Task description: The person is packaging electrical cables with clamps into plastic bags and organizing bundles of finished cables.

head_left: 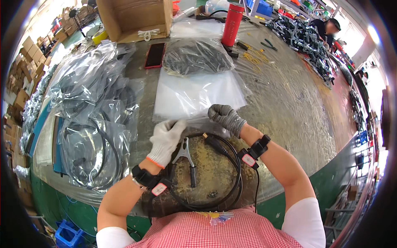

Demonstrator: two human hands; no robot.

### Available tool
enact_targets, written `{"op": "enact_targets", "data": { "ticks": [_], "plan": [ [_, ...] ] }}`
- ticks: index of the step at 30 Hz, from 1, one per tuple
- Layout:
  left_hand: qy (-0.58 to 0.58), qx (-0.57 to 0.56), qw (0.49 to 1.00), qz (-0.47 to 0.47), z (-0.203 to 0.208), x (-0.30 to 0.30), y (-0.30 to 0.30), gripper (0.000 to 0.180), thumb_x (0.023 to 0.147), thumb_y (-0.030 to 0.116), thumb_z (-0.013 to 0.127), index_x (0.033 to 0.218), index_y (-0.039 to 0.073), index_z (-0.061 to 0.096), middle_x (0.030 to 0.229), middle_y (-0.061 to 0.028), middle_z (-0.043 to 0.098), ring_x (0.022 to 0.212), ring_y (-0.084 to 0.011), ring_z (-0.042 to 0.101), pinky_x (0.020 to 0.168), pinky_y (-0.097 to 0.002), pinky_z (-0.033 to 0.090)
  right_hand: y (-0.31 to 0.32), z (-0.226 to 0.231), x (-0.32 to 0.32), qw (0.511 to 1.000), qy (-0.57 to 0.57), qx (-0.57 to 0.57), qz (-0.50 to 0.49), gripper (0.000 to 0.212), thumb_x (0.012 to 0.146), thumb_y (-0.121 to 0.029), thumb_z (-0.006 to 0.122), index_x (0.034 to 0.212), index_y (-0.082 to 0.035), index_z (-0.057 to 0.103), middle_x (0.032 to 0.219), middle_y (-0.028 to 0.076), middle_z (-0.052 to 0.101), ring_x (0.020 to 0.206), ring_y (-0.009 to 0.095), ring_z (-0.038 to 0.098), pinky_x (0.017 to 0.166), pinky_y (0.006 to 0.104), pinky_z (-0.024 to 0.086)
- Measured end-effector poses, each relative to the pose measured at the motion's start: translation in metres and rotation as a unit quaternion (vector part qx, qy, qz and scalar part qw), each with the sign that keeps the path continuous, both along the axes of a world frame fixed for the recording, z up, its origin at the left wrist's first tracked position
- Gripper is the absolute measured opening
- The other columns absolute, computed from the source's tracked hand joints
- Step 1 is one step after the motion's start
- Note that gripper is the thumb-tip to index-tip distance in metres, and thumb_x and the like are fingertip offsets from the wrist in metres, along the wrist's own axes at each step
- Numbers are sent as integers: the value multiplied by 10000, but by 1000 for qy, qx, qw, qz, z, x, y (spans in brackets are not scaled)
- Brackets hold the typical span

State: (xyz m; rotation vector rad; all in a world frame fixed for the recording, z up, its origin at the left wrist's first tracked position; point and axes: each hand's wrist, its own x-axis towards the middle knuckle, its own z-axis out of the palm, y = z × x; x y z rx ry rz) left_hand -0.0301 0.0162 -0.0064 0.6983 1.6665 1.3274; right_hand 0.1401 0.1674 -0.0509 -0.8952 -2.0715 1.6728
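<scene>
My left hand (166, 139), in a white knit glove with an orange cuff, is closed at the near left corner of a stack of clear plastic bags (194, 96). At the near right corner, my right hand (227, 119), in a grey glove, is closed in a pinch. A clear bag edge runs between both hands; the fingertips are partly hidden. Just below them lies a coiled black cable (239, 173). Inside its loop are a silver clamp (183, 153) with a black handle and a black connector (216, 144) with a brass tip.
Bagged cable coils (93, 149) are piled on the left. Beyond the stack lie a bag of dark cable (196, 57), a phone (155, 55), a red bottle (233, 25) and a cardboard box (134, 20). Pliers (269, 44) and a heap of clamps (304, 37) lie far right, near another person.
</scene>
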Motion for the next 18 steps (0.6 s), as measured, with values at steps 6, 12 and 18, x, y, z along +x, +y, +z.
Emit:
{"op": "enact_targets", "data": {
  "ticks": [6,12,18],
  "plan": [
    [476,184,849,-138,36,6,-45,19,704,75,634,703,73,653,593,-53,559,524,-209,545,545,-302,456,1,0,-1,998,-46,17,-48,431,915,-354,542,1144,10,564,952,97,631,865,154,543,805,318,464],
    [786,187,577,-117,50,5,31,421,668,217,699,1053,113,563,1049,-82,525,1035,-245,501,918,-411,400,0,5,-5,988,-130,82,-16,408,920,-373,519,1144,-38,575,1037,175,635,948,259,602,840,355,470],
    [-84,385,919,-4,2,-6,46,559,754,141,550,1268,48,351,1038,-82,490,1009,-191,482,923,-353,400,-53,62,-3,861,-174,476,-47,378,719,-333,659,1020,-111,607,1033,99,563,1009,265,528,867,402,410]
  ]
}}
